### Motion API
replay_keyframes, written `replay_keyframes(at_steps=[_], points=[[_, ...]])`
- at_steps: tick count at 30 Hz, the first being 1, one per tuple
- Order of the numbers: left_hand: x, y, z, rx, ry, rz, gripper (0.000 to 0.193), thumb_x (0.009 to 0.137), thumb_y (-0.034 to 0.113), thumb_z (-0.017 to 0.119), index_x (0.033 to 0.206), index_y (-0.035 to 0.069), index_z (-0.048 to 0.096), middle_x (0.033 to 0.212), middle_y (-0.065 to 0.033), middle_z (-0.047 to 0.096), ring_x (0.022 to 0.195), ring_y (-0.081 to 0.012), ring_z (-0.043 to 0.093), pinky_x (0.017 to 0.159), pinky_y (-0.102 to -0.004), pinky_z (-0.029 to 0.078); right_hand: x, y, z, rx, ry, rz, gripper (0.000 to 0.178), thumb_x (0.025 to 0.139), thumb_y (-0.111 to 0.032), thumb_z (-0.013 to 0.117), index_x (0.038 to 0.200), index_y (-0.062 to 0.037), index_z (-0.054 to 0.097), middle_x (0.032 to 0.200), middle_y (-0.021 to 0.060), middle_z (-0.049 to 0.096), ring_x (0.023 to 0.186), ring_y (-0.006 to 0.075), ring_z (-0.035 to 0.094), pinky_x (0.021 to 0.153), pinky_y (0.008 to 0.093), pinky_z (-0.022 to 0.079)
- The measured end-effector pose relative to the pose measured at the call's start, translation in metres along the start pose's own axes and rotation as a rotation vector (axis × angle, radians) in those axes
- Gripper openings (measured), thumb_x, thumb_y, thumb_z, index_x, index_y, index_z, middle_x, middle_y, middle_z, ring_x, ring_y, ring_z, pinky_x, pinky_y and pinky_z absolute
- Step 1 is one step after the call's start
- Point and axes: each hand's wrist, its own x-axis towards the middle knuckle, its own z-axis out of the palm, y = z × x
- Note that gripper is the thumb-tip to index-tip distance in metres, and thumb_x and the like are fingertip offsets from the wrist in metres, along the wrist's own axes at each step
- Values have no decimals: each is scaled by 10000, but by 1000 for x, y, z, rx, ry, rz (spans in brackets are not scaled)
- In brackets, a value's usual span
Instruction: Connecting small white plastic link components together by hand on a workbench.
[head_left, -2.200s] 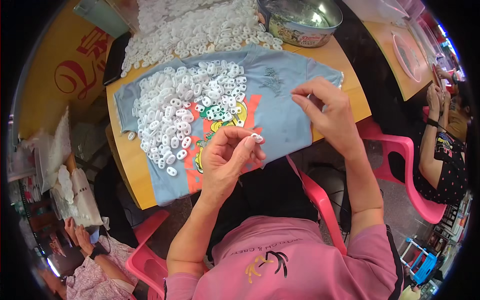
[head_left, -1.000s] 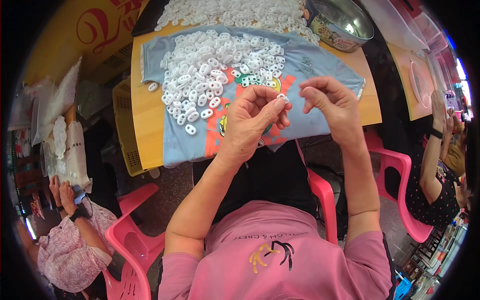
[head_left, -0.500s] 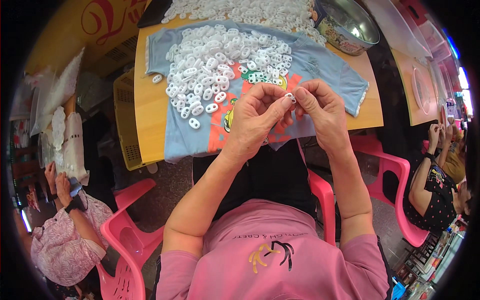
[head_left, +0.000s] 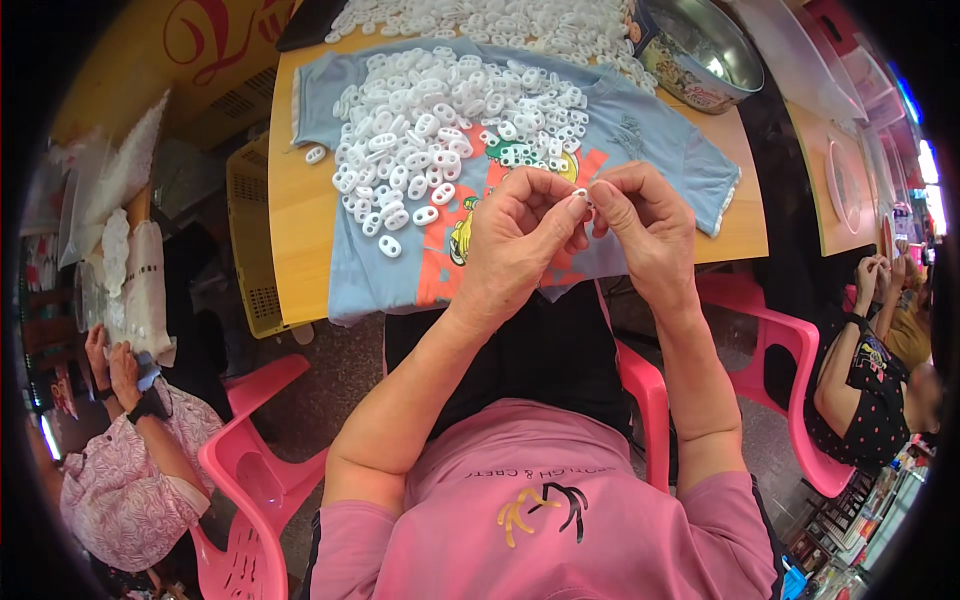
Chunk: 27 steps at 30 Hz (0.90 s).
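Note:
My left hand [head_left: 520, 235] and my right hand [head_left: 648, 225] meet above the near part of a blue T-shirt [head_left: 365, 285] spread on the table. Thumb and fingers of each are pinched round one small white oval plastic piece [head_left: 581, 194], mostly covered by the fingertips. A heap of white two-hole oval pieces [head_left: 420, 100] lies on the shirt just beyond my hands, to the left. One loose oval piece [head_left: 390, 246] rests apart at its near edge, and a green-looking cluster of pieces [head_left: 520, 153] lies over the shirt's print.
More white pieces [head_left: 500, 18] cover the table's [head_left: 298, 230] far side. An open round tin [head_left: 702, 95] stands far right. A yellow crate [head_left: 258, 270] is left of the table. Pink chairs [head_left: 255, 480] stand on both sides. People [head_left: 135, 470] work at left and right.
My hands hold almost the same place; the small piece between the fingertips has turned slightly. The heap has not changed.

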Motion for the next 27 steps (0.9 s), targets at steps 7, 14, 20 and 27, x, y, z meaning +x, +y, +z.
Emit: replay_keyframes(at_steps=[7,14,20,27], points=[[0,-2,2,27,24,27,133,932,124,630,965,12,566,816,-45,658,699,-69,613,582,-197,481,-2,-1,8,-39,10,-47,96,945,-84,605,883,-9,607,840,19,583,714,70,545,632,218,457],[2,0,2,71,18,26,146,929,138,636,959,14,565,816,-42,654,688,-64,604,581,-189,476,3,-11,-5,-68,-54,72,114,949,-99,603,896,2,611,833,25,606,732,75,577,668,212,476],[4,1,2,-11,16,12,151,923,130,637,973,4,572,820,-50,652,667,-83,596,597,-219,491,14,-16,-23,-332,-122,-78,129,940,-107,611,909,18,601,844,51,619,733,112,595,671,247,488],[3,6,-1,-29,-32,-35,149,917,124,644,969,-2,582,836,-62,658,667,-89,594,606,-228,498,28,-22,-29,-768,-345,-536,78,891,-38,614,892,16,559,777,130,546,682,290,557,598,357,443]])
